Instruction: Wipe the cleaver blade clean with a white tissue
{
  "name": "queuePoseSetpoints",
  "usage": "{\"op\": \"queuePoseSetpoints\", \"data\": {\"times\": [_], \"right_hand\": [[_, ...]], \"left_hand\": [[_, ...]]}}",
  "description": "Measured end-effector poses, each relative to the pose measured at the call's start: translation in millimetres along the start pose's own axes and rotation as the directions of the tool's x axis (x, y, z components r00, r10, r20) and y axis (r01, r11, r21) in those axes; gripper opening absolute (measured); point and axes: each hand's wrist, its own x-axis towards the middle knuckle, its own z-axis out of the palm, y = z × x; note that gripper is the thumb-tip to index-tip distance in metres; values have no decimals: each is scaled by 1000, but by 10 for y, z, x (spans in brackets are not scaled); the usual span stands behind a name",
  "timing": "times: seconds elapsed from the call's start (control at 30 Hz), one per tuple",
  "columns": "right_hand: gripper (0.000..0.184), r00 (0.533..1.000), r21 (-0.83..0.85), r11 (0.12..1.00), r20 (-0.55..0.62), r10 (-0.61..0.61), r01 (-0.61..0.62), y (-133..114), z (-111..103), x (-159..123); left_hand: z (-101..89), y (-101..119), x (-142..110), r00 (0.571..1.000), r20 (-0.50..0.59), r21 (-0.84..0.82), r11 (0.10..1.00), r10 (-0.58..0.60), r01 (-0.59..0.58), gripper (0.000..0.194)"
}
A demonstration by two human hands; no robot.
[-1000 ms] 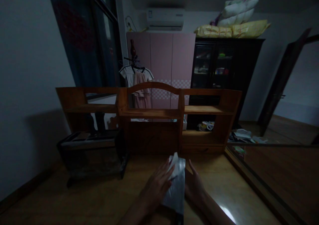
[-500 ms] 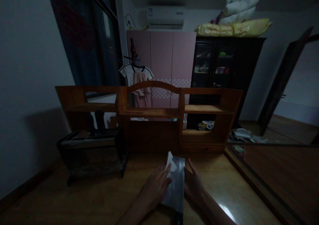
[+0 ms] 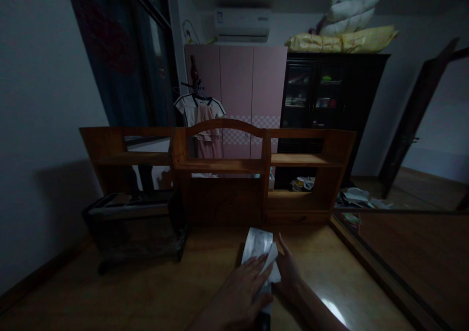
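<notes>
A cleaver (image 3: pixel 258 241) with a wide metal blade is tilted up over the table in front of me. Its dark handle (image 3: pixel 264 321) points toward me at the bottom edge. My left hand (image 3: pixel 244 289) lies across the blade, pressing a folded white tissue (image 3: pixel 273 267) against it. On the blade's right side, my right hand (image 3: pixel 290 272) steadies the cleaver with its thumb raised; its other fingers are partly hidden behind the blade and tissue.
A dark knife block (image 3: pixel 135 228) with black-handled tools stands on the wooden table (image 3: pixel 205 272) at left. A wooden shelf unit (image 3: pixel 223 165) runs along the table's back. The raised table edge (image 3: pixel 373 272) borders the right side.
My left hand has slid with the tissue rightward and down the blade, baring its upper left part. My right hand stays at the blade's right side.
</notes>
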Motion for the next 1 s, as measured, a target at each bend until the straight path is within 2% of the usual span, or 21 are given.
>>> {"op": "queuePoseSetpoints", "data": {"times": [0.13,0.27,0.43,0.6,0.73,1.0], "right_hand": [[54,990,50,999,-139,-1,8,23,-45,32],[57,997,83,996,-71,38,-32,25,23,9],[53,998,117,993,48,-28,22,9,118,-25],[59,999,135,991,53,-11,4,5,129,-46],[58,998,154,988,58,-19,10,10,99,-43],[54,999,122,992,32,-19,15,27,53,-34]], "left_hand": [[-69,54,25,996,36,-19,996,85,-85,62],[-203,18,26,992,5,9,992,123,-123,54],[-223,-227,9,996,-89,71,997,25,-18,48],[-121,-391,-20,984,-159,96,990,-85,101,52],[-101,-304,-61,991,-127,70,997,-34,43,54],[-213,-153,-84,997,-17,57,996,73,-72,58]]}}
